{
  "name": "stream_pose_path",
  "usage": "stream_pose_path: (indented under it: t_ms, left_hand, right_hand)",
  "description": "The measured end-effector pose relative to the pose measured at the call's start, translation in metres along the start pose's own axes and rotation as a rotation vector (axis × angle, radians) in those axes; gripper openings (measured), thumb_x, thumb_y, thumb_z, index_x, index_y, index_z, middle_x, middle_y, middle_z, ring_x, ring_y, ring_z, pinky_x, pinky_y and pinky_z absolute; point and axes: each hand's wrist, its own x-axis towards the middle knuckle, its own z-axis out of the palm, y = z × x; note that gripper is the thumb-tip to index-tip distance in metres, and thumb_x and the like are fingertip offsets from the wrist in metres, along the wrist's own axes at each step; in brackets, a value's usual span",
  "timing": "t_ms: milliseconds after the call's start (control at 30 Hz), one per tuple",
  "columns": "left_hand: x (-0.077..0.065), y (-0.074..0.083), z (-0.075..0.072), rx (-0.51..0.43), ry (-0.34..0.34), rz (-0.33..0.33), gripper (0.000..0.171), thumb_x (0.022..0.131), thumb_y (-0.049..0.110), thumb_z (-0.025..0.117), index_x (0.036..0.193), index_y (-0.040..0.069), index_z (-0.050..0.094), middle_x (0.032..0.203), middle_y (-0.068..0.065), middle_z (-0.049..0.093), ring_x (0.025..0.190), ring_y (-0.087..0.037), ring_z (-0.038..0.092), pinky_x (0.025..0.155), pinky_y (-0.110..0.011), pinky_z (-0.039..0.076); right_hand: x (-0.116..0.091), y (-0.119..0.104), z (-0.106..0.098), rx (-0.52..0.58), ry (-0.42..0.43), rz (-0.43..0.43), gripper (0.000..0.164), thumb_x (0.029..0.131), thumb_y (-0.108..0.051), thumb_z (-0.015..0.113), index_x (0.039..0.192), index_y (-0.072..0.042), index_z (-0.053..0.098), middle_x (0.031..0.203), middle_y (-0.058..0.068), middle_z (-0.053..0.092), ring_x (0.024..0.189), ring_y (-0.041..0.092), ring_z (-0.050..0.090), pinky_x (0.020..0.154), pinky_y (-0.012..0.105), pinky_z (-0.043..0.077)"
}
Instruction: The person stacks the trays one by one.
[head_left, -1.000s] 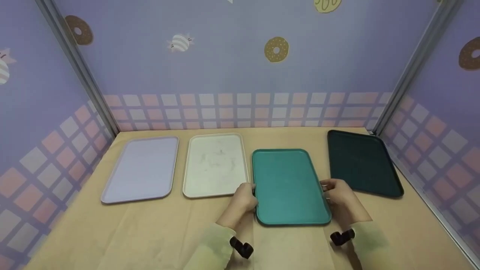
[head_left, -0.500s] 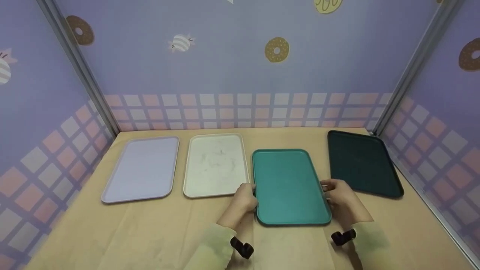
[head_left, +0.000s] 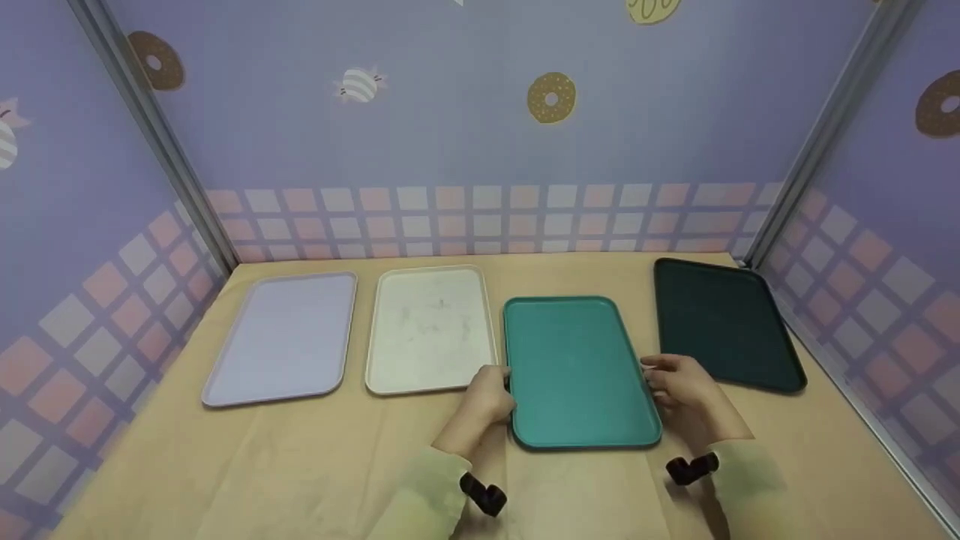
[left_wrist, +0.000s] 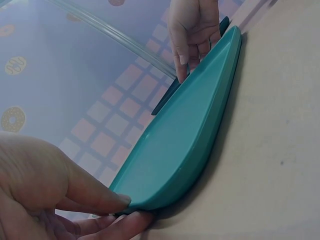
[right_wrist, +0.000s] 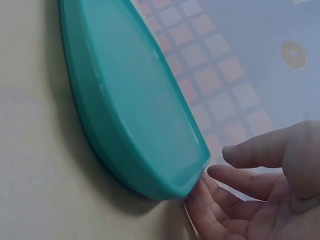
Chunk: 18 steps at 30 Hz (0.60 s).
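A teal rectangular tray [head_left: 581, 371] lies on the cloth-covered table, right of centre in the head view. My left hand [head_left: 491, 394] pinches its left long edge. In the left wrist view the thumb [left_wrist: 112, 200] lies over the rim and the other fingers come from below. At the right long edge is my right hand [head_left: 677, 381]. Its thumb [right_wrist: 250, 152] stands apart from the rim, while the lower fingertips [right_wrist: 200, 195] are right at the tray's edge.
A pale lilac tray [head_left: 289, 337] and a cream tray [head_left: 431, 330] lie on the left. The dark green tray [head_left: 727, 326] sits at the right, near the side wall. Patterned walls [head_left: 450, 150] enclose the table's back and sides.
My right hand has shifted slightly to the right, away from the teal tray's edge. The left hand keeps its pinch, and the trays stay in place.
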Motion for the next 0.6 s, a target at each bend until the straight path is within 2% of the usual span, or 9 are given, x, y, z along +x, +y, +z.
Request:
stream_pose_path:
  t_ms: [100,167,233,300,400,500,600]
  left_hand:
    - [0.0,-0.001,0.0,0.011,0.006,0.006,0.028,0.073,-0.022,0.054,0.092,-0.006,0.067,0.075,-0.001,0.048,0.074,-0.02,0.044,0.066,-0.029,0.041]
    - [0.0,-0.001,0.001,0.01,0.005,0.003,0.03,0.073,-0.022,0.054,0.094,-0.006,0.068,0.077,-0.002,0.05,0.076,-0.02,0.045,0.068,-0.03,0.043]
    - [0.0,-0.001,0.002,0.008,0.006,0.004,0.032,0.073,-0.022,0.054,0.096,-0.006,0.069,0.08,-0.005,0.055,0.077,-0.021,0.047,0.069,-0.031,0.045]
    - [0.0,-0.001,0.002,0.01,0.007,0.004,0.035,0.073,-0.022,0.054,0.1,-0.006,0.07,0.084,-0.008,0.059,0.079,-0.021,0.048,0.071,-0.032,0.046]
    - [0.0,-0.001,0.002,0.02,0.007,0.003,0.039,0.073,-0.022,0.054,0.106,-0.008,0.07,0.09,-0.012,0.063,0.081,-0.023,0.048,0.073,-0.034,0.047]
    - [0.001,-0.001,0.002,0.03,0.01,0.007,0.044,0.074,-0.022,0.054,0.113,-0.01,0.069,0.096,-0.015,0.065,0.084,-0.024,0.048,0.075,-0.036,0.047]
    - [0.001,-0.001,0.002,0.034,0.016,0.018,0.043,0.075,-0.021,0.054,0.113,-0.01,0.069,0.1,-0.018,0.067,0.086,-0.024,0.048,0.078,-0.037,0.047]
  right_hand:
    - [0.001,0.0,-0.002,0.048,-0.009,0.011,0.048,0.107,-0.011,0.046,0.152,0.007,0.041,0.098,0.007,0.062,0.064,0.008,0.048,0.058,0.024,0.046]
    - [0.001,0.0,-0.003,0.063,-0.013,0.014,0.048,0.108,-0.012,0.046,0.152,0.006,0.041,0.088,0.001,0.057,0.061,0.007,0.046,0.057,0.023,0.045]
    - [-0.001,0.0,-0.003,0.061,-0.009,0.017,0.048,0.108,-0.014,0.047,0.152,0.006,0.042,0.095,0.006,0.064,0.069,0.007,0.055,0.062,0.024,0.05]
    - [-0.002,0.001,-0.003,0.052,0.002,0.024,0.048,0.108,-0.015,0.049,0.152,0.004,0.043,0.113,0.016,0.067,0.084,0.01,0.063,0.07,0.025,0.055]
    - [-0.005,0.001,-0.005,0.035,0.012,0.025,0.049,0.108,-0.019,0.051,0.152,0.002,0.044,0.141,0.025,0.058,0.106,0.016,0.067,0.082,0.027,0.058]
    - [-0.006,0.001,-0.01,0.04,0.011,0.015,0.05,0.108,-0.02,0.051,0.152,0.001,0.044,0.142,0.026,0.058,0.106,0.017,0.067,0.08,0.027,0.058]
    - [-0.007,0.002,-0.018,0.025,0.043,-0.007,0.05,0.108,-0.02,0.05,0.152,0.003,0.043,0.142,0.028,0.058,0.11,0.021,0.068,0.084,0.029,0.059]
